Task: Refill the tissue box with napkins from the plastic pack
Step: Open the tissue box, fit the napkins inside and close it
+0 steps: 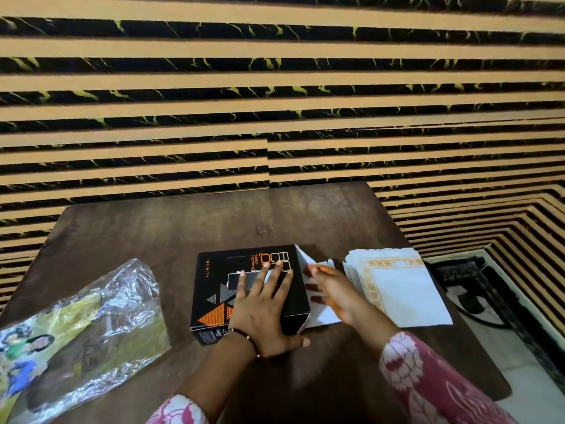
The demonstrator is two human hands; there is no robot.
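A black tissue box (220, 289) with orange triangles lies flat in the middle of the brown table (153, 228), its right end flaps open. My left hand (263, 307) presses flat on the box top with straight fingers. My right hand (331, 290) is at the open right end, fingers straight against the white inner flap (321, 315). A stack of white napkins (400, 289) with a gold patterned border lies just right of that hand. The crumpled clear plastic pack (91, 328) lies at the left of the table.
A wall of tan and black marbled stripes stands right behind the table. The table's right edge drops to a pale tiled floor (526, 362) with a dark ornate object (458, 270) on it.
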